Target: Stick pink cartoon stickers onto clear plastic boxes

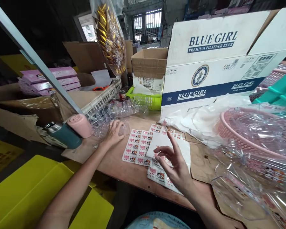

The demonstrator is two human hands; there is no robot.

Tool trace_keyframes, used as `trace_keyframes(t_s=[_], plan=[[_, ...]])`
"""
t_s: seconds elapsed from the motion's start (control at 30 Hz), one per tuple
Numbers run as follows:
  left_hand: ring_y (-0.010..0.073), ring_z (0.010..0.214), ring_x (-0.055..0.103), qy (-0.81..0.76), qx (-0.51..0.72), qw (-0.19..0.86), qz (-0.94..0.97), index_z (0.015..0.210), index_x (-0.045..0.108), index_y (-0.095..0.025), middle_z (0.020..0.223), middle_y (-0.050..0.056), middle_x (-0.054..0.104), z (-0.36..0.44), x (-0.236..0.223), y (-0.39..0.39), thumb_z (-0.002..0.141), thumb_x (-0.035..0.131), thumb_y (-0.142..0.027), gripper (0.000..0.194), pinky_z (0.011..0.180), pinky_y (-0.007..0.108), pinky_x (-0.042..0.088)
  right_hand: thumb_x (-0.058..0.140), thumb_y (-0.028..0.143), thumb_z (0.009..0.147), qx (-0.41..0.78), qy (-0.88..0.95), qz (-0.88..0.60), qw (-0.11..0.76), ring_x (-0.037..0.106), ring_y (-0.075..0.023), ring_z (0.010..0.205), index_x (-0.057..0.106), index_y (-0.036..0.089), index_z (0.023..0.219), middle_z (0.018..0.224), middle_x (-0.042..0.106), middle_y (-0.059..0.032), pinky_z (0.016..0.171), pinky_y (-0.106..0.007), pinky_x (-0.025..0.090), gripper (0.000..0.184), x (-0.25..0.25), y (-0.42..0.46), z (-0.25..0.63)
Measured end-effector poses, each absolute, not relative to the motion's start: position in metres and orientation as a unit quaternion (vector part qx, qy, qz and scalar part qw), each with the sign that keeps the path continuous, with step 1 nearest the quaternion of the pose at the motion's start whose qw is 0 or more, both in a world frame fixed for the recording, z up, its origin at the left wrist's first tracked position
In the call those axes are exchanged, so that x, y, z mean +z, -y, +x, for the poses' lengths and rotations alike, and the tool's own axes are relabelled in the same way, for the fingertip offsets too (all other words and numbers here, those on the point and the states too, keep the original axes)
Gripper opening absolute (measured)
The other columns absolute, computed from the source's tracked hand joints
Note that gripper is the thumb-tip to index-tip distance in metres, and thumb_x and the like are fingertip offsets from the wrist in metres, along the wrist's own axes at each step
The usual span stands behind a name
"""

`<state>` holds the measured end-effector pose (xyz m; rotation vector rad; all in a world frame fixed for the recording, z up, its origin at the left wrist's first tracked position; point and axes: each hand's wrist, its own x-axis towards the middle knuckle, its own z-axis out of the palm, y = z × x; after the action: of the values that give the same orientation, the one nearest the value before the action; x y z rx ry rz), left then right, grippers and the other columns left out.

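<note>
I see left hand curled at a clear plastic container, grip I can't tell | right hand, fingers wide, above white cat-printed paper sticker sheets | container left-far of right fingers, left hand nearer, long axis unclear

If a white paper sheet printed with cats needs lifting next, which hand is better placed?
Probably the right hand: it is open over the white cat-printed paper sheets, while the left hand is beyond their left edge, at a clear plastic piece.
</note>
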<state>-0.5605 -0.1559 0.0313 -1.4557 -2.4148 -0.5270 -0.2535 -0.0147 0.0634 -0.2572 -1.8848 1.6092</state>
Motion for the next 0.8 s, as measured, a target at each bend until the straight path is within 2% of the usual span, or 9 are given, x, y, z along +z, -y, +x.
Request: trace_keyframes(t_s=[0.1,0.2,0.3,0.4,0.5,0.57,0.67,0.73,0.8], plan=[[0.0295,0.124,0.044,0.806,-0.209,0.115,-0.541,0.111,0.052,-0.024,0.129,0.009,0.049,-0.542,0.032,0.157,0.078,0.072,-0.027,0.038,0.107,0.047,0.040,0.056,0.022,0.094,0.537,0.772,-0.081,0.330,0.065,-0.0208,0.092,0.007,0.029,0.160,0.101,0.067,-0.0069,0.092,-0.044,0.052,0.082,0.052,0.017,-0.278],[0.0302,0.127,0.044,0.773,-0.239,0.098,-0.580,0.113,0.052,-0.024,0.132,0.009,0.049,-0.516,0.029,0.155,0.080,0.071,-0.028,0.038,0.109,0.049,0.038,0.054,0.014,0.090,0.444,0.830,-0.062,0.332,0.062,-0.0267,0.107,0.001,0.025,0.160,0.118,0.065,-0.0142,0.095,-0.050,0.050,0.089,0.031,0.020,-0.319],[0.0308,0.128,0.043,0.760,-0.240,0.089,-0.597,0.119,0.051,-0.024,0.135,0.010,0.048,-0.503,0.025,0.153,0.080,0.070,-0.027,0.043,0.109,0.050,0.038,0.051,0.005,0.084,0.424,0.856,-0.049,0.291,0.065,-0.0260,0.089,-0.004,0.023,0.160,0.100,0.069,-0.0112,0.083,-0.048,0.054,0.095,0.017,0.019,-0.360],[0.0307,0.131,0.041,0.775,-0.225,0.091,-0.584,0.124,0.049,-0.024,0.136,0.011,0.048,-0.510,0.023,0.155,0.078,0.065,-0.018,0.049,0.109,0.050,0.039,0.051,0.005,0.083,0.486,0.814,-0.078,0.309,0.061,-0.0197,0.068,-0.004,0.025,0.160,0.078,0.066,-0.0009,0.073,-0.040,0.054,0.097,0.028,0.007,-0.378],[0.0332,0.140,0.033,0.794,-0.238,0.109,-0.548,0.125,0.051,-0.022,0.143,0.013,0.043,-0.517,0.027,0.159,0.077,0.064,-0.013,0.050,0.114,0.055,0.032,0.062,0.013,0.083,0.602,0.693,-0.125,0.376,0.062,-0.0181,0.071,0.000,0.027,0.160,0.076,0.065,0.0024,0.072,-0.035,0.054,0.100,0.061,-0.013,-0.365],[0.0361,0.144,0.026,0.798,-0.307,0.093,-0.510,0.125,0.054,-0.021,0.149,0.015,0.039,-0.508,0.030,0.156,0.075,0.072,-0.019,0.054,0.118,0.058,0.023,0.072,0.017,0.079,0.709,0.591,-0.119,0.365,0.063,-0.0161,0.071,0.003,0.029,0.159,0.074,0.065,0.0052,0.072,-0.032,0.055,0.107,0.083,-0.023,-0.346],[0.0346,0.137,0.040,0.727,-0.543,-0.095,-0.410,0.124,0.058,-0.022,0.141,0.013,0.051,-0.468,0.030,0.142,0.070,0.082,-0.031,0.060,0.117,0.054,0.028,0.080,0.012,0.070,0.842,0.435,-0.115,0.298,0.066,-0.0138,0.071,0.008,0.028,0.156,0.075,0.068,0.0060,0.073,-0.030,0.058,0.113,0.100,-0.028,-0.316],[0.0299,0.126,0.054,0.582,-0.698,-0.285,-0.305,0.122,0.061,-0.021,0.129,0.012,0.061,-0.434,0.029,0.131,0.074,0.080,-0.038,0.054,0.112,0.049,0.036,0.081,0.007,0.067,0.888,0.343,-0.143,0.272,0.068,-0.0124,0.069,0.016,0.025,0.152,0.078,0.070,0.0039,0.072,-0.027,0.059,0.109,0.097,-0.028,-0.302],[0.0273,0.120,0.060,0.419,-0.778,-0.414,-0.218,0.120,0.064,-0.019,0.124,0.011,0.067,-0.406,0.029,0.121,0.078,0.077,-0.045,0.050,0.112,0.046,0.037,0.079,0.003,0.065,0.907,0.282,-0.173,0.263,0.068,-0.0105,0.067,0.025,0.024,0.146,0.081,0.071,0.0031,0.069,-0.022,0.059,0.100,0.089,-0.028,-0.292]])
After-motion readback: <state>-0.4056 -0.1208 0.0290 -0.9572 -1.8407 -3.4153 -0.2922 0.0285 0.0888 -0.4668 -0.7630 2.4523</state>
